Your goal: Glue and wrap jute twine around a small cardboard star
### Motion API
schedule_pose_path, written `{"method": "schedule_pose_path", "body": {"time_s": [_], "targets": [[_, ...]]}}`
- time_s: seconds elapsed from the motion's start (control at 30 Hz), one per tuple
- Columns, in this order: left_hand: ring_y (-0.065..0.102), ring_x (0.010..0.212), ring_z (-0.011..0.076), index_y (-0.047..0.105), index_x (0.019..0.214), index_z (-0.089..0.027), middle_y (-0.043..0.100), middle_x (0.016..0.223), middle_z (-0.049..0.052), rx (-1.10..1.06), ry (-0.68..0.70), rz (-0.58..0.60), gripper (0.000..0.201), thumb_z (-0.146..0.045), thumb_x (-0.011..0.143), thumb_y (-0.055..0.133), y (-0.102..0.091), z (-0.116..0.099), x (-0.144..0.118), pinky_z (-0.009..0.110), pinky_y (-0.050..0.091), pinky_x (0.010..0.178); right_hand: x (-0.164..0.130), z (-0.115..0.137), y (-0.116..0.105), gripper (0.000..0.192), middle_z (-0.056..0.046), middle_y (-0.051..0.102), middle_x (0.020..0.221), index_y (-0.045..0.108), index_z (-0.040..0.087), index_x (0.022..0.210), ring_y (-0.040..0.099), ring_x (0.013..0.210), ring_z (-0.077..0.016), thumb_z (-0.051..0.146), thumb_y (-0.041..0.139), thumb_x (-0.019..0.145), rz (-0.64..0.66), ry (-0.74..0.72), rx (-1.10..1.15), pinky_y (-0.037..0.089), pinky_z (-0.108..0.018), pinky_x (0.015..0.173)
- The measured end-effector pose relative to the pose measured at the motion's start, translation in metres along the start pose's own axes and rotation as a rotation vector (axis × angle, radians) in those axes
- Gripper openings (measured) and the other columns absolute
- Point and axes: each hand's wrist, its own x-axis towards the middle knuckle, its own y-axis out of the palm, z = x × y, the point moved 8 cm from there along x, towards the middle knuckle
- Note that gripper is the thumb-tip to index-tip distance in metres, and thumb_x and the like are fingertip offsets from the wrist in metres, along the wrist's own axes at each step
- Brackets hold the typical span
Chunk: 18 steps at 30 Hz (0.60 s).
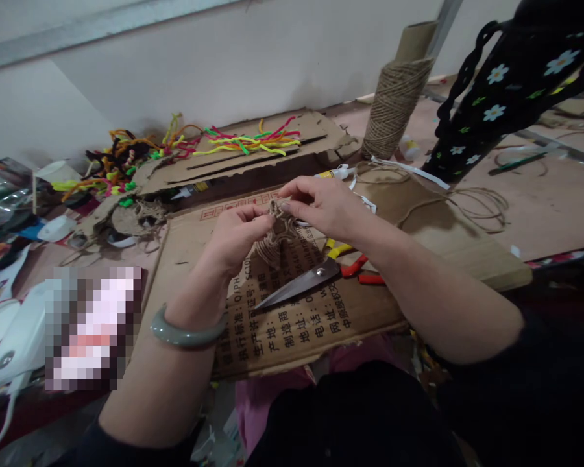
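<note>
Both hands meet over a piece of cardboard [194,259] with printed text. Between them is a small openwork piece of twine [275,237], brown and coiled, with looped edges. My left hand [238,237] pinches its left upper side between thumb and fingers. My right hand [316,204] pinches its top right edge, fingertips close to the left ones. Just below the right wrist lie scissors [316,275] with red and yellow handles, blades pointing left. A grey-green bangle [187,329] circles the left wrist.
Behind stand a twine spool [396,104] and a black flowered bottle [486,110]. Bright pipe cleaners [250,139] lie on a cardboard box at the back. A glue tube [194,189] lies beneath its edge. At left are a white corded device [29,324] and a blurred-out rectangular object [97,331].
</note>
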Motion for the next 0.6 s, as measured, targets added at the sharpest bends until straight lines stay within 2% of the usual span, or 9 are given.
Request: {"method": "schedule_pose_path", "body": {"time_s": [0.13, 0.23, 0.43, 0.6], "targets": [[0.036, 0.048, 0.0082, 0.063, 0.056, -0.015, 0.053, 0.052, -0.001, 0.008, 0.022, -0.085, 0.011, -0.025, 0.057, 0.067, -0.005, -0.003, 0.000, 0.025, 0.025, 0.048, -0.002, 0.005, -0.003, 0.016, -0.005, 0.064, 0.083, 0.068, 0.016, 0.087, 0.054, 0.077, -0.0150, 0.024, 0.055, 0.082, -0.050, -0.076, -0.166, 0.037, -0.029, 0.072], [0.038, 0.050, 0.0087, 0.062, 0.058, -0.015, 0.056, 0.056, 0.000, 0.009, 0.028, -0.094, 0.012, -0.026, 0.059, 0.067, -0.005, -0.003, -0.001, 0.026, 0.025, 0.049, -0.003, 0.008, -0.001, 0.015, -0.006, 0.064, 0.087, 0.068, 0.017, 0.087, 0.054, 0.084, -0.0171, 0.021, 0.054, 0.083, -0.054, -0.125, -0.247, 0.038, -0.030, 0.076], [0.039, 0.049, 0.0089, 0.059, 0.056, -0.016, 0.055, 0.056, 0.000, -0.026, 0.057, -0.104, 0.015, -0.027, 0.060, 0.068, -0.006, -0.001, 0.001, 0.026, 0.026, 0.050, -0.010, 0.018, -0.002, 0.019, -0.007, 0.062, 0.088, 0.068, 0.017, 0.085, 0.050, 0.085, -0.0187, 0.023, 0.050, 0.086, -0.141, -0.210, -0.356, 0.037, -0.032, 0.078], [0.035, 0.046, 0.0069, 0.060, 0.055, -0.015, 0.050, 0.051, -0.002, -0.082, 0.088, -0.173, 0.012, -0.023, 0.059, 0.068, -0.011, -0.003, 0.002, 0.025, 0.026, 0.047, -0.014, 0.024, 0.006, 0.023, -0.007, 0.064, 0.088, 0.067, 0.016, 0.091, 0.051, 0.083, -0.0181, 0.024, 0.046, 0.089, -0.113, -0.229, -0.374, 0.038, -0.031, 0.075]]}}
